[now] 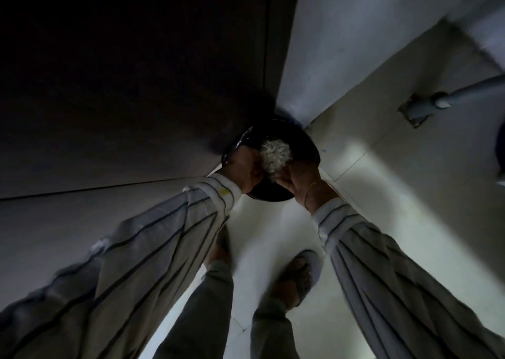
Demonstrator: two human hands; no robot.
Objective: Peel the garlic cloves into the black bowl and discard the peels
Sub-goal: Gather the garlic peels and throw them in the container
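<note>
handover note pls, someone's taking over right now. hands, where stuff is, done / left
Left hand: grips the black bowl at its left rim.
Right hand: at the near rim, fingers on the pale peels heaped in the bowl; grip unclear, the frame is dark and blurred.
Bowl is held over the tiled floor; person stands, sandalled foot below.
Done: apparently the peeling; no cloves visible.
Left: discard the peels. No bin in view.

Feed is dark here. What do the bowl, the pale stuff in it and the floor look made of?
Bowl: black and glossy, with a bright streak on its rim; glazed ceramic or hard plastic, can't tell which. Pale heap: thin, papery, off-white flakes, likely dry garlic peels; both hands, left and right, curl around it. Floor: pale tiles with thin joint lines, smooth, slightly shiny.
</note>
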